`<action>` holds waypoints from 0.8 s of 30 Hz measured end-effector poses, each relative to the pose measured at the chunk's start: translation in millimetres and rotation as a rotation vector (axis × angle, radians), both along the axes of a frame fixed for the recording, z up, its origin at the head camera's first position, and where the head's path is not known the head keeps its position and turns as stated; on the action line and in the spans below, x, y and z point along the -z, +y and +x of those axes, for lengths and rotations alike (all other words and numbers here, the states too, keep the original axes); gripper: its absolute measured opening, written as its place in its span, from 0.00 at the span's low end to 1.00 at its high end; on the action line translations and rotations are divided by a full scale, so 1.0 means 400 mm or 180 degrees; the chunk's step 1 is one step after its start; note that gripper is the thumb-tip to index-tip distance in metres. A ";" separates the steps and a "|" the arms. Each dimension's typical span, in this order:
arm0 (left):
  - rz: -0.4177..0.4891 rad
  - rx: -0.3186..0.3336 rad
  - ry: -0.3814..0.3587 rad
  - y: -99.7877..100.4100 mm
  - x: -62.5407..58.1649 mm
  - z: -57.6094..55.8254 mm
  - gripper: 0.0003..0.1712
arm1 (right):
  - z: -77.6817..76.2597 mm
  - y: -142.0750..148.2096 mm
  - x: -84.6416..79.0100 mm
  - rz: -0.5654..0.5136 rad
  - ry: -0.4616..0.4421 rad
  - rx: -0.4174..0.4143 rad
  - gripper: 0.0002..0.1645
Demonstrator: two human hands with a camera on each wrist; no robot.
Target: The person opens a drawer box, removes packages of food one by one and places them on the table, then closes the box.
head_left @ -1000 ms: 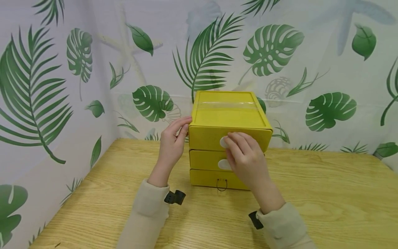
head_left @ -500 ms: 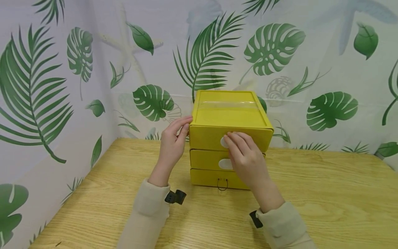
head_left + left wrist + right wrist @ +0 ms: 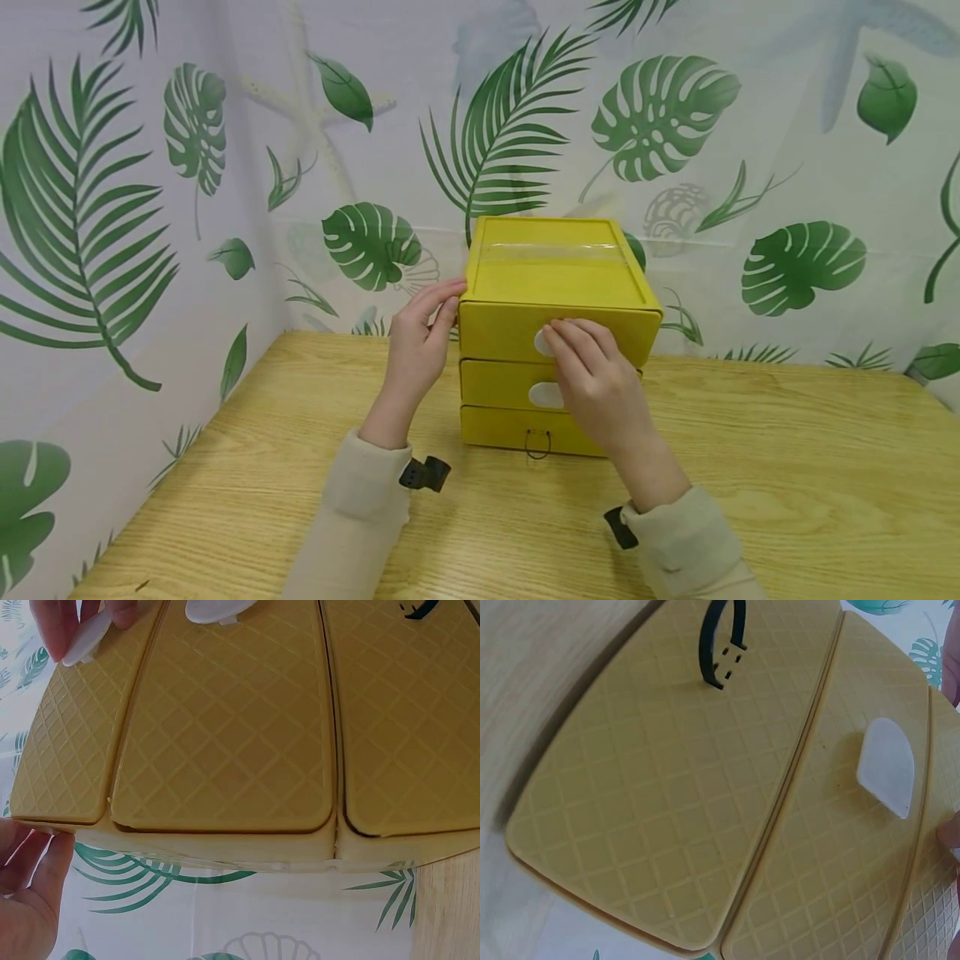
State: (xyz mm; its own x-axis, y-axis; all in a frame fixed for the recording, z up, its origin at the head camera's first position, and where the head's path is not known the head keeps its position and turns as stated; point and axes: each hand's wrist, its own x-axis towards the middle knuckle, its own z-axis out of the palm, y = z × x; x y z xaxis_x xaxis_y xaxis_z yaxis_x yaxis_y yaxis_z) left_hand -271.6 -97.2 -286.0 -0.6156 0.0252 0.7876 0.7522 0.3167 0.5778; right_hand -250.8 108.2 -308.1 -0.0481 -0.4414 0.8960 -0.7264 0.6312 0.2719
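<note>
In the head view a yellow three-drawer box [image 3: 555,282] stands on the table, its drawers stacked and apparently pushed in. My right hand [image 3: 603,396] pinches the white oval handle [image 3: 543,342] of the top drawer; the left wrist view shows fingertips on both sides of this handle [image 3: 86,639]. My left hand [image 3: 416,342] touches the box's upper left side with extended fingers, thumb near the front corner. The middle drawer has a similar white handle [image 3: 887,766], partly covered by my right hand in the head view. A thin black loop [image 3: 707,645] hangs on the bottom drawer.
Clear tape [image 3: 551,251] runs across the top of the box. The wood-grain table [image 3: 787,467] extends on both sides. Behind it hangs a white cloth [image 3: 675,200] printed with green leaves. Dark straps [image 3: 425,474] show at the sleeve cuffs.
</note>
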 end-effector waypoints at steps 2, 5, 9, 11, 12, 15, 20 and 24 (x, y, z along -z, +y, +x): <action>0.0002 0.0003 0.0007 0.000 -0.001 0.000 0.13 | 0.001 0.002 -0.001 0.0003 -0.0001 0.0000 0.13; 0.0012 0.0011 -0.0011 0.001 -0.002 0.003 0.13 | 0.001 0.004 -0.004 0.0010 -0.0012 -0.0006 0.19; 0.0027 0.0013 -0.0078 0.002 -0.007 0.008 0.13 | 0.003 0.005 -0.007 0.0045 -0.0025 -0.0008 0.23; 0.0032 0.0016 -0.0105 0.002 -0.008 0.011 0.13 | 0.004 0.006 -0.008 0.0068 -0.0028 -0.0009 0.23; 0.0034 0.0019 -0.0117 0.002 -0.008 0.011 0.13 | 0.005 0.006 -0.009 0.0078 -0.0024 -0.0007 0.23; 0.0034 0.0035 -0.0122 0.002 -0.008 0.011 0.13 | 0.008 0.006 -0.010 0.0085 -0.0032 -0.0007 0.24; 0.0042 0.0057 -0.0122 0.002 -0.009 0.012 0.13 | 0.013 0.006 -0.013 0.0089 -0.0030 -0.0027 0.15; 0.0054 0.0068 -0.0126 0.001 -0.009 0.012 0.13 | 0.018 0.006 -0.017 0.0136 -0.0030 0.0032 0.13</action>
State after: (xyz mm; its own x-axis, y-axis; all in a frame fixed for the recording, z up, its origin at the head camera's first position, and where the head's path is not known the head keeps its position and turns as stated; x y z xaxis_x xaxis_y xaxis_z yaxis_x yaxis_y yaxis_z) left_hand -267.0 -96.7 -282.5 -0.6458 0.0256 0.7631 0.7351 0.2907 0.6124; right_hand -243.7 110.7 -301.5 -0.0611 -0.4787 0.8758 -0.7229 0.6263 0.2920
